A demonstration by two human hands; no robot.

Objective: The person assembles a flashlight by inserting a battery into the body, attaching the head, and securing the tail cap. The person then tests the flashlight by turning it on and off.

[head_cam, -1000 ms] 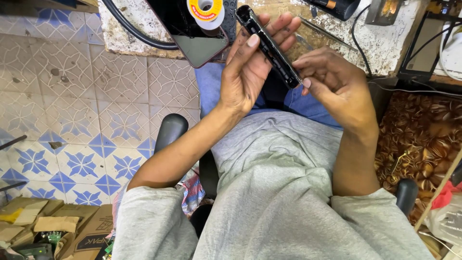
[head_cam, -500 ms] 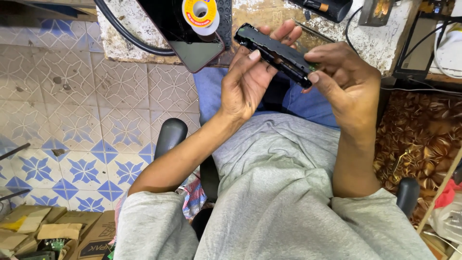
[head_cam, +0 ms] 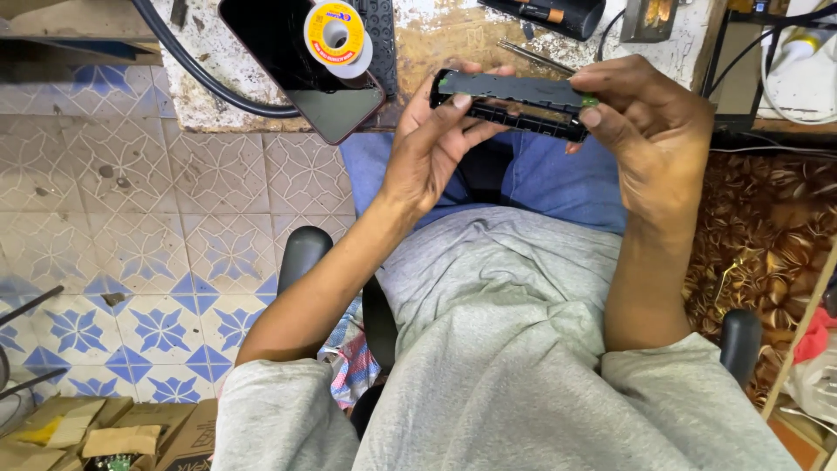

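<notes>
Black plastic casing [head_cam: 514, 105], long and narrow, now lies level between your two hands, held above your lap at the near edge of the surface [head_cam: 418, 52]. A second ago it pointed steeply away from you, slanting up toward the surface; half a second ago it had swung partway round; now it sits nearly horizontal, its ribbed underside toward you and a flat grey-green strip, which looks like a circuit board, along the top. Your left hand [head_cam: 436, 148] cups the left end from below, thumb pressed on the top edge and fingers [head_cam: 488, 131] curled under the body. Your right hand [head_cam: 649, 131] has closed over the right end, thumb and forefinger pinching it where a small green tab shows. Both hands are clamped on the casing, neither free. The turn brings the long face into your view, so you appear to be inspecting it or working at the seam. Behind it on the surface rest a dark phone [head_cam: 301, 65] with a solder spool [head_cam: 336, 33] on it, and a thick black cable [head_cam: 209, 83].
</notes>
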